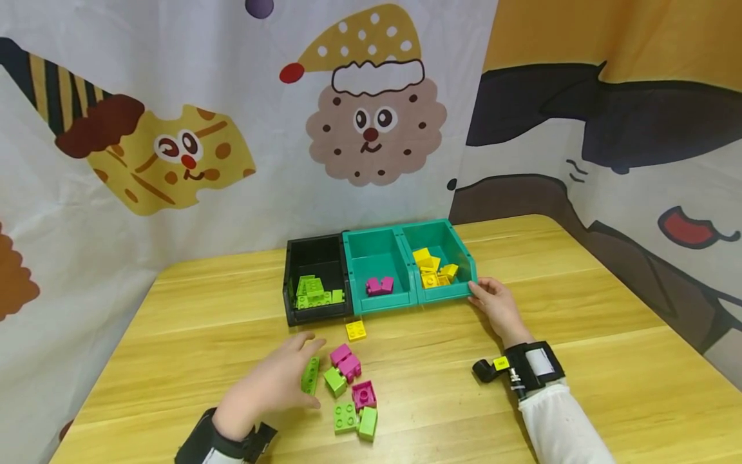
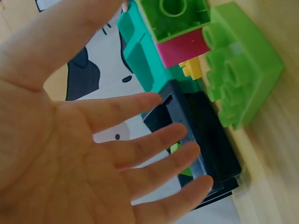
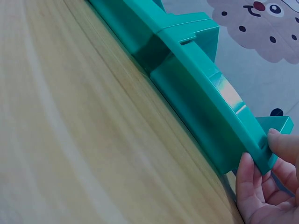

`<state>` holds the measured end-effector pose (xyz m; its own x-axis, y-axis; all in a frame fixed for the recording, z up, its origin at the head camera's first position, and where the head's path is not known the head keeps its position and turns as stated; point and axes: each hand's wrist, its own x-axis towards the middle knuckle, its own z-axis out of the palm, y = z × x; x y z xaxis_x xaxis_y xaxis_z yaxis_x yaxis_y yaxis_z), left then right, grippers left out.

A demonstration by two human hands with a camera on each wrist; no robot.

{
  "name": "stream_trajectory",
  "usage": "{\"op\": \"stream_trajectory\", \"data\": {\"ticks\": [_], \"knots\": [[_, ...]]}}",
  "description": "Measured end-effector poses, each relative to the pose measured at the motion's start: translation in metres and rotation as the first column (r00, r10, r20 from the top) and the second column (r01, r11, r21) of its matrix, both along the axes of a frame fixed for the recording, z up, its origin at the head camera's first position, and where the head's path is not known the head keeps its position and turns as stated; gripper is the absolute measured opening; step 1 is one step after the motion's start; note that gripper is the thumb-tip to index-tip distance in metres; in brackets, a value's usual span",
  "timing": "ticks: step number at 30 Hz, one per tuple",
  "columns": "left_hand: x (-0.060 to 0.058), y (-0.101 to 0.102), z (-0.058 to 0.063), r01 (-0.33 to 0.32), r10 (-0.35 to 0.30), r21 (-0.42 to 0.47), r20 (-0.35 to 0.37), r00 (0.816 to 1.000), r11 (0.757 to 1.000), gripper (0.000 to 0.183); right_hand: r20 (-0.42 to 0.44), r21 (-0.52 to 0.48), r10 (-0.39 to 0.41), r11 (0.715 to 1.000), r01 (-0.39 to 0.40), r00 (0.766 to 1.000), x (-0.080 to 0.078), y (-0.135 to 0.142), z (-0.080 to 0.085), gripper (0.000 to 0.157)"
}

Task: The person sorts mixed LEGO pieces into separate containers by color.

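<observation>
My left hand [image 1: 272, 380] hovers over the table with its fingers spread, and nothing lies in its palm in the left wrist view. Beside its fingers a long lime green building brick [image 1: 310, 376] stands on its side, apart from the palm. Close by are pink bricks [image 1: 350, 367], a green brick [image 1: 335, 381], a pink brick showing its hollow underside [image 1: 364, 394], and further green bricks [image 1: 345, 417]. At the right, my right hand [image 1: 498, 309] pinches the front corner of the right teal bin [image 1: 443, 293] between thumb and fingers.
A black bin [image 1: 319, 314] with green bricks adjoins the middle teal bin [image 1: 382, 303], which contains pink bricks. Yellow bricks [image 1: 429, 279] lie in the right bin. One yellow brick [image 1: 356, 330] sits in front of the bins. A printed curtain [image 1: 261, 212] hangs behind the table.
</observation>
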<state>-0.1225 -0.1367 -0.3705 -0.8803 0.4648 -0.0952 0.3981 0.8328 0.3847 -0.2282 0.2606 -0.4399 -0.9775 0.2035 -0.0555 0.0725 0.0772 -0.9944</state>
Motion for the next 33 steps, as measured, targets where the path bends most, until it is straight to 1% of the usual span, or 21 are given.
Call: {"op": "stream_trajectory", "data": {"ticks": [3,7,12,16,20,25,30,33], "knots": [[-0.001,0.000,-0.006,0.002,-0.001,-0.026,0.018,1.000,1.000,0.094,0.001,0.008,0.000,1.000,0.000,1.000,-0.001,0.000,0.000,0.034],[0.000,0.001,-0.010,0.027,-0.026,-0.039,0.027,0.999,0.999,0.090,0.002,0.010,-0.003,1.000,0.003,1.000,-0.001,0.000,-0.001,0.033],[0.002,0.003,-0.011,0.058,-0.054,-0.041,0.079,0.995,0.997,0.090,0.001,0.002,0.001,1.000,-0.001,1.000,0.000,0.000,-0.001,0.032],[0.003,0.004,-0.011,0.068,-0.062,-0.051,0.110,0.992,0.996,0.086,-0.007,-0.007,0.006,1.000,-0.006,1.000,0.001,0.000,-0.003,0.031],[0.003,0.005,-0.014,0.077,-0.070,-0.066,0.107,0.992,0.995,0.081,-0.009,-0.015,0.003,1.000,-0.003,1.000,0.002,0.001,-0.004,0.029],[0.001,0.005,-0.017,0.074,-0.067,-0.062,0.098,0.993,0.995,0.077,-0.006,-0.019,0.001,1.000,-0.001,1.000,0.002,0.002,-0.004,0.030],[0.000,0.005,-0.019,0.054,-0.053,-0.029,0.055,0.997,0.998,0.067,0.000,-0.007,0.006,1.000,-0.006,1.000,0.001,0.002,-0.003,0.035],[-0.002,0.005,-0.020,0.047,-0.046,-0.022,0.034,0.998,0.999,0.063,-0.002,-0.014,0.009,1.000,-0.009,1.000,0.000,0.001,-0.002,0.035]]}}
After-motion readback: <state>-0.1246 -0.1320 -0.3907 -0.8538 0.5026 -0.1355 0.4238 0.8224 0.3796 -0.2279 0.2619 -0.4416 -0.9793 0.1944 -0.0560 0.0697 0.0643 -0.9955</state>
